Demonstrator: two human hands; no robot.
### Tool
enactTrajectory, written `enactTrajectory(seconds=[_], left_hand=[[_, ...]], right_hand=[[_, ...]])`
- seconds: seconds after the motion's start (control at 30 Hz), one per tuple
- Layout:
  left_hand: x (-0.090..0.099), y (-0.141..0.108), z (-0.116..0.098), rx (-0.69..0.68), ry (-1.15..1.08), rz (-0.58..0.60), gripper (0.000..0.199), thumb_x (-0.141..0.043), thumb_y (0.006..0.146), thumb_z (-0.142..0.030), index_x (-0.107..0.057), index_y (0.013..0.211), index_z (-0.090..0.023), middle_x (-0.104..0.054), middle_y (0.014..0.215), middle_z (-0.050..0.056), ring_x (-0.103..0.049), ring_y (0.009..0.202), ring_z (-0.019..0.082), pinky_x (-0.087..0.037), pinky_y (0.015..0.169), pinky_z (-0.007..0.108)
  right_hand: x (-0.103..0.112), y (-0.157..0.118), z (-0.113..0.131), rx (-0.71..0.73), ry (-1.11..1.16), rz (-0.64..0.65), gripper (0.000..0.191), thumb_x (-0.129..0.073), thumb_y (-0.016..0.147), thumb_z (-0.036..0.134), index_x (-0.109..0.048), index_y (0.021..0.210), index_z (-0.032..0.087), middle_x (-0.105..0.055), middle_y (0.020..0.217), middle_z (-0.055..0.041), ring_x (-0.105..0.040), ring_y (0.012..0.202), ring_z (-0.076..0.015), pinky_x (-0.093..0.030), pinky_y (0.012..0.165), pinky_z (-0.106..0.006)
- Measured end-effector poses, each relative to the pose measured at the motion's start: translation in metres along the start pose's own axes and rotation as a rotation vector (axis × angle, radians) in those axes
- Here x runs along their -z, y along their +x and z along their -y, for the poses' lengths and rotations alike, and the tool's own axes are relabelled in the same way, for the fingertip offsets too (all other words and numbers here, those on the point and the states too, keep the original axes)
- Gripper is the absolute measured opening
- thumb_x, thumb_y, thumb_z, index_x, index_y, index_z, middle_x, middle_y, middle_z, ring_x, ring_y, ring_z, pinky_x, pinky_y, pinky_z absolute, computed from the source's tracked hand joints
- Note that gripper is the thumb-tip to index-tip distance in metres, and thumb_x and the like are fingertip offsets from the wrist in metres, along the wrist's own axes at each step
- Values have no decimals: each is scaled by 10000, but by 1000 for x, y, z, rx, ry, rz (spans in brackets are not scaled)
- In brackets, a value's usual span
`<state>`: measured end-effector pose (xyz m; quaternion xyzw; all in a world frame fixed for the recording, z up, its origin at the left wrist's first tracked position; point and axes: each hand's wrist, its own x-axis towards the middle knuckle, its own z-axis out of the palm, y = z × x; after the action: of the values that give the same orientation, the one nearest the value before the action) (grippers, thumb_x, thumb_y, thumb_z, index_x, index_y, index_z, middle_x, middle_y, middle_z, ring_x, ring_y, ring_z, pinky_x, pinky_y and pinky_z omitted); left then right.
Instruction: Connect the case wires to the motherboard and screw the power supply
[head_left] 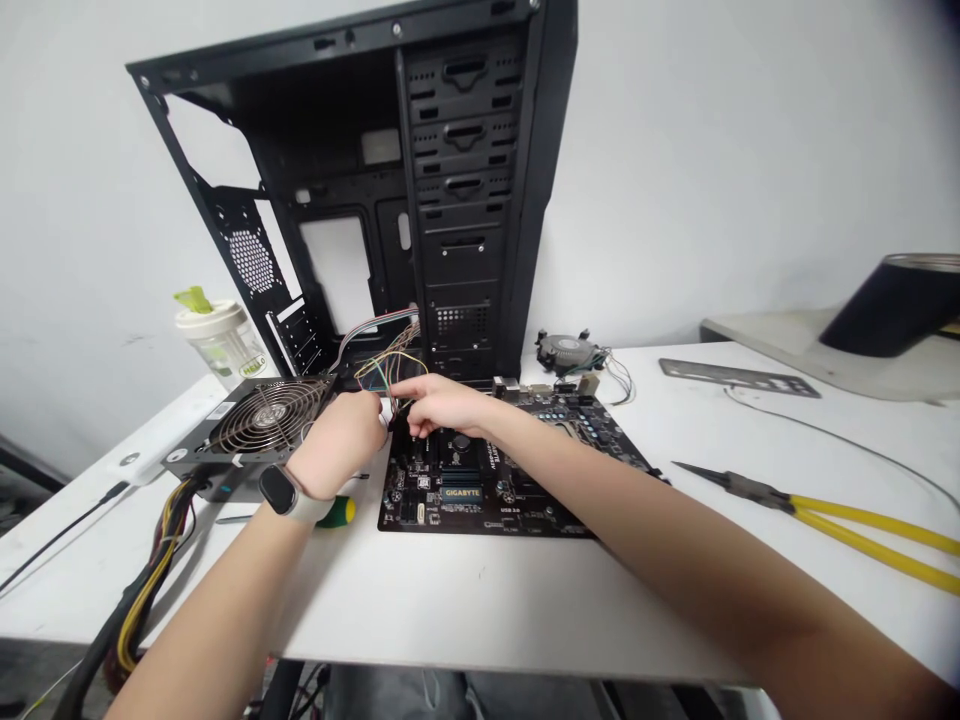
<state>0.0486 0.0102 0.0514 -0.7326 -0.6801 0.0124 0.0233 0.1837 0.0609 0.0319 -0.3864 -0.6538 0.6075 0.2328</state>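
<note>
Black motherboard [480, 470] lies flat at 12 o'clock; thin coloured leads [390, 372] drop from the case [465, 200] to its far-left corner. My left hand [337, 445] is curled at the leads, grip unclear. My right hand [442, 405], open, fingers extended, sits nearer the board.

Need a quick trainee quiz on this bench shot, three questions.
1. True or false: the smartwatch is on the right wrist.
2. What brand is printed on the motherboard?
3. Which is nearest the left hand?
A. power supply
B. long-nose pliers
C. I/O shield

Key: 1. False, it is on the left wrist. 2. Gigabyte. 3. A.
</note>
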Motion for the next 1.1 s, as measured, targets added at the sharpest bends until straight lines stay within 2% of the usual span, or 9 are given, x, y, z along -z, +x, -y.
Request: enactTrajectory(seconds=[0.1, 0.2, 0.4, 0.5, 0.63, 0.77, 0.83, 0.93, 1.1], left_hand=[[-2, 1, 1, -2, 2, -15, 257, -416, 866, -139, -672, 885, -122, -702, 858, 126, -667, 765, 220, -437, 624, 270], [-4, 1, 1, 0, 9, -18, 273, -403, 833, -95, -667, 898, -118, -703, 870, 132, -669, 772, 229, -439, 629, 281], [0, -1, 1, -10, 17, -18, 283, -400, 864, -146, -667, 954, -116, -704, 927, 148, -670, 829, 251, -464, 671, 296], [3, -2, 0, -24, 23, -7, 283, -398, 850, -120, -669, 931, -118, -705, 940, 148, -669, 835, 250, -463, 683, 298], [4, -2, 0, -28, 37, 34, 276, -406, 838, -104, -676, 891, -116, -706, 882, 142, -667, 785, 242, -453, 670, 299], [3, -2, 1, -38, 42, 121, 271, -417, 840, -109, -686, 868, -117, -703, 879, 139, -660, 758, 220, -445, 641, 282], [2, -3, 1, -77, 35, 183, 263, -446, 818, -104, -699, 864, -156, -709, 880, 103, -657, 764, 202, -444, 640, 266], [3, -5, 1, -130, 44, 249, 285, -462, 791, -97, -713, 883, -198, -713, 880, 77, -653, 786, 205, -450, 655, 268], [8, -10, -3, -145, 100, 305, 336, -449, 762, -81, -711, 938, -195, -710, 866, 96, -652, 760, 234, -462, 634, 295]], right_hand=[[1, 4, 2, 171, -82, -91, 499, -495, 601, -52, -719, 993, 158, -636, 675, 24, -521, 576, -76, -415, 541, -181], [0, 7, 0, 259, -45, -105, 452, -502, 564, -52, -731, 898, 147, -664, 740, 21, -581, 753, -111, -455, 712, -200], [-6, 8, -5, 191, 179, 24, 530, -462, 520, -88, -695, 939, 137, -706, 953, -29, -625, 987, -145, -456, 899, -236], [-5, 8, -4, 161, 229, 3, 595, -452, 507, -119, -676, 998, 131, -700, 1052, -50, -624, 1019, -136, -448, 943, -245], [-3, 10, -6, 209, -49, -1, 554, -452, 581, -104, -671, 1032, 132, -703, 1072, -49, -636, 980, -129, -463, 920, -246], [-2, 12, -12, 310, -467, -215, 446, -475, 664, -39, -671, 1025, 135, -697, 1085, -61, -641, 962, -137, -470, 861, -221], [-1, 12, -14, 282, -533, -307, 399, -496, 662, -24, -671, 991, 117, -704, 1036, -81, -641, 932, -150, -470, 822, -224], [0, 12, -17, 266, -578, -362, 289, -512, 649, -10, -681, 840, 126, -712, 887, -60, -633, 831, -147, -456, 748, -222], [-2, 11, -22, 310, -626, -363, 234, -504, 657, 15, -684, 702, 157, -697, 756, -17, -607, 739, -120, -427, 692, -208]])
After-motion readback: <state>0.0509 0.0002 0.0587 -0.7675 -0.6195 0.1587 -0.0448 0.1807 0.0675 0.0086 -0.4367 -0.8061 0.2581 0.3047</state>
